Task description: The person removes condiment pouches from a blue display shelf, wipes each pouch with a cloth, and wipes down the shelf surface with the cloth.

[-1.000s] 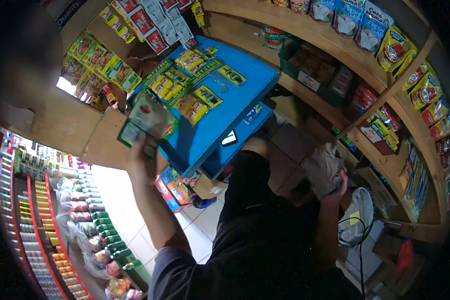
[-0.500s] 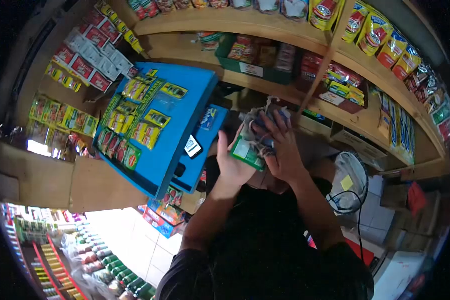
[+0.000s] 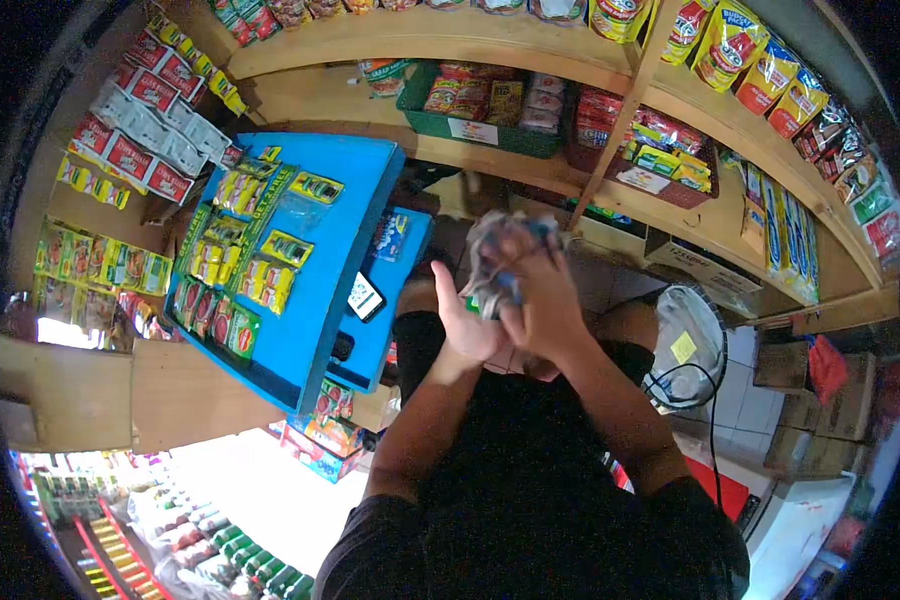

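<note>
In front of my body, my right hand [image 3: 540, 295] presses a crumpled greyish rag [image 3: 495, 250], its fingers bent over it and smeared by motion. My left hand [image 3: 470, 328] is palm up just beside it, thumb raised and apart. A sliver of a green pack [image 3: 473, 303] shows at the left palm, under the rag. The rag covers most of that pack and the left fingers.
To the left stands a blue tray [image 3: 305, 265] with yellow and green sachets. A phone [image 3: 364, 297] lies on a lower blue shelf. Wooden shelves [image 3: 470, 45] hold pouches and a green basket [image 3: 530, 137]. A mesh bin [image 3: 690, 345] stands right.
The rag has moved left and down over the green pack, which was mostly visible before and is now largely covered. My right hand moved with the rag; the whole view shifted slightly.
</note>
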`<state>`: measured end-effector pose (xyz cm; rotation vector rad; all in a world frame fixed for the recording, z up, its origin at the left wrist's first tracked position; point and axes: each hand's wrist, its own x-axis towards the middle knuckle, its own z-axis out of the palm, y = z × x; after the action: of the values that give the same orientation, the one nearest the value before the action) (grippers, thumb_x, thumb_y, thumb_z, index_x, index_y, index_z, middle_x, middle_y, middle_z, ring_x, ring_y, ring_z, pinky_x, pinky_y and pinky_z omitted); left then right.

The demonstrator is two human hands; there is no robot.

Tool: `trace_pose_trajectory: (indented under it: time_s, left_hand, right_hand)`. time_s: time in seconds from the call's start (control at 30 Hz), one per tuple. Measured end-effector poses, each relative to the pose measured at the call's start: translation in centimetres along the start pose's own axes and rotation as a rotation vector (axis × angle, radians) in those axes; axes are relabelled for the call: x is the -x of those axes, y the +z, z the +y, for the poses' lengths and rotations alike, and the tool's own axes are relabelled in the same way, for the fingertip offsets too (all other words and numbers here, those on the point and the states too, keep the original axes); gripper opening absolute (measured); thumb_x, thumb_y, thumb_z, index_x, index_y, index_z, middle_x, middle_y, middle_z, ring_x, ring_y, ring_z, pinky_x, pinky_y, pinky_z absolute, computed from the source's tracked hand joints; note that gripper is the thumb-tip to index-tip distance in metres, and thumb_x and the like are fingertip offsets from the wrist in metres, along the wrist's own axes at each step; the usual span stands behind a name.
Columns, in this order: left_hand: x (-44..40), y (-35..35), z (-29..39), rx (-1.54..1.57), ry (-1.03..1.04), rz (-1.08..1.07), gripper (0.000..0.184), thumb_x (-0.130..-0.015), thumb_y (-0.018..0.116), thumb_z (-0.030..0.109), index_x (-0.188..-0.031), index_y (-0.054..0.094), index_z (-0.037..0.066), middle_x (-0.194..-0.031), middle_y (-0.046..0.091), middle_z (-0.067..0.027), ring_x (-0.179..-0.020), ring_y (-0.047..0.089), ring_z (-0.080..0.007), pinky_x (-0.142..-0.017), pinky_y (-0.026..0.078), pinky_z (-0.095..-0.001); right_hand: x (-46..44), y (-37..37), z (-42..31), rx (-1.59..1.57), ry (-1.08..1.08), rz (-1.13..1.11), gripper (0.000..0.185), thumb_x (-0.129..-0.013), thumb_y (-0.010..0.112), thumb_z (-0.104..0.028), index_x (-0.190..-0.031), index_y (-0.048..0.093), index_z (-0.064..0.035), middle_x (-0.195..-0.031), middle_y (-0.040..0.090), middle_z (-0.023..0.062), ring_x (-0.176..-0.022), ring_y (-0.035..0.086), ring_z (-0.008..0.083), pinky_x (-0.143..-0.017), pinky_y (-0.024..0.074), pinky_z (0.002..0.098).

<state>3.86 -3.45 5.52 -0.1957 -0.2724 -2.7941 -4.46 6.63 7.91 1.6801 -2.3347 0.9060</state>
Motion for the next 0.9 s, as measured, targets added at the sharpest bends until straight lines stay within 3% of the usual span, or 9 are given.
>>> trace_pose_trajectory:
  time_s: [0.1, 0.3, 0.37, 0.5, 0.57, 0.7, 0.73, 0.87, 0.9]
  left_hand:
    - [-0.1, 0.9, -0.3, -0.1, 0.028, 0.138, 0.087, -0.09, 0.025, 0.073, -0.138, 0.043, 0.003, -0.138, 0.048, -0.0149, -0.129, 0.044, -0.0301, -0.112, 0.029, -0.0418]
    - [-0.3, -3.0, 1.8, 0.263, -0.102, -0.156, 0.099, -0.083, 0.03, 0.081, -0.14, 0.04, 0.001, -0.142, 0.045, -0.015, -0.131, 0.042, -0.0307, -0.113, 0.027, -0.0429]
    - [0.0, -1.3, 1.1, 0.016, -0.029, 0.199, 0.099, -0.084, 0.028, 0.081, -0.14, 0.04, 0.0, -0.141, 0.046, -0.0146, -0.13, 0.043, -0.03, -0.113, 0.027, -0.0422]
    - [-0.4, 0.4, -0.6, -0.113, -0.091, 0.261, 0.092, -0.088, 0.024, 0.078, -0.14, 0.043, 0.004, -0.132, 0.056, -0.0137, -0.118, 0.054, -0.0298, -0.102, 0.042, -0.0409]
    - [-0.5, -7.6, 0.3, 0.206, -0.181, -0.125, 0.09, -0.088, 0.025, 0.077, -0.136, 0.046, 0.003, -0.126, 0.059, -0.0142, -0.116, 0.055, -0.031, -0.103, 0.041, -0.0427]
    - [0.4, -3.4, 0.9, -0.24, -0.042, 0.256, 0.088, -0.086, 0.03, 0.078, -0.128, 0.054, 0.005, -0.12, 0.061, -0.015, -0.109, 0.059, -0.0306, -0.096, 0.046, -0.0463]
    - [0.4, -2.9, 1.4, -0.115, -0.149, 0.112, 0.091, -0.084, 0.03, 0.08, -0.131, 0.052, 0.005, -0.122, 0.06, -0.0146, -0.112, 0.057, -0.0303, -0.098, 0.044, -0.046]
    - [0.3, -4.8, 0.2, 0.198, -0.266, -0.039, 0.097, -0.082, 0.026, 0.083, -0.135, 0.047, 0.005, -0.125, 0.058, -0.015, -0.118, 0.053, -0.03, -0.105, 0.038, -0.0447]
    - [-0.1, -1.0, -0.7, -0.057, -0.165, 0.281, 0.093, -0.086, 0.022, 0.08, -0.133, 0.049, 0.004, -0.126, 0.057, -0.0148, -0.118, 0.054, -0.0287, -0.105, 0.038, -0.0425]
  right_hand:
    - [-0.2, 1.6, 1.3, -0.064, 0.135, 0.135, 0.07, -0.075, 0.06, -0.027, -0.14, 0.043, -0.0088, -0.145, 0.04, 0.0181, -0.138, 0.033, 0.0363, -0.112, 0.019, 0.0588]
    - [2.3, 0.0, -1.2, -0.093, 0.007, -0.069, 0.064, -0.08, 0.058, -0.023, -0.139, 0.042, -0.0041, -0.143, 0.04, 0.0215, -0.135, 0.034, 0.0406, -0.113, 0.0198, 0.0568]
    - [2.0, 0.0, -0.6, -0.023, 0.073, 0.045, 0.063, -0.082, 0.058, -0.024, -0.138, 0.042, -0.0002, -0.143, 0.04, 0.0214, -0.134, 0.034, 0.0425, -0.114, 0.0204, 0.0552]
    - [0.5, 1.3, 1.9, -0.051, 0.252, 0.056, 0.068, -0.084, 0.056, -0.026, -0.141, 0.034, 0.0036, -0.145, 0.036, 0.026, -0.133, 0.034, 0.0444, -0.114, 0.0223, 0.0504]
    - [0.9, 1.5, 1.3, -0.104, 0.077, -0.003, 0.071, -0.083, 0.057, -0.026, -0.142, 0.032, 0.0033, -0.146, 0.035, 0.0265, -0.133, 0.033, 0.0448, -0.114, 0.0235, 0.0506]
    - [1.5, 0.4, -0.5, -0.27, -0.168, -0.199, 0.072, -0.08, 0.059, -0.027, -0.141, 0.035, 0.003, -0.147, 0.034, 0.0245, -0.135, 0.034, 0.0412, -0.112, 0.0265, 0.0523]
    - [1.6, 0.2, -0.4, -0.242, -0.252, -0.248, 0.071, -0.08, 0.059, -0.027, -0.14, 0.036, 0.0029, -0.147, 0.034, 0.0243, -0.134, 0.035, 0.0405, -0.111, 0.0274, 0.0522]
    - [2.5, 3.7, 4.5, -0.138, 0.119, -0.033, 0.075, -0.074, 0.066, -0.027, -0.138, 0.04, 0.002, -0.145, 0.036, 0.0246, -0.129, 0.041, 0.0407, -0.11, 0.0294, 0.0519]
    - [1.9, 3.0, 3.9, -0.19, 0.228, -0.008, 0.074, -0.073, 0.066, -0.024, -0.138, 0.04, 0.0022, -0.143, 0.039, 0.0243, -0.128, 0.04, 0.0418, -0.11, 0.0291, 0.0526]
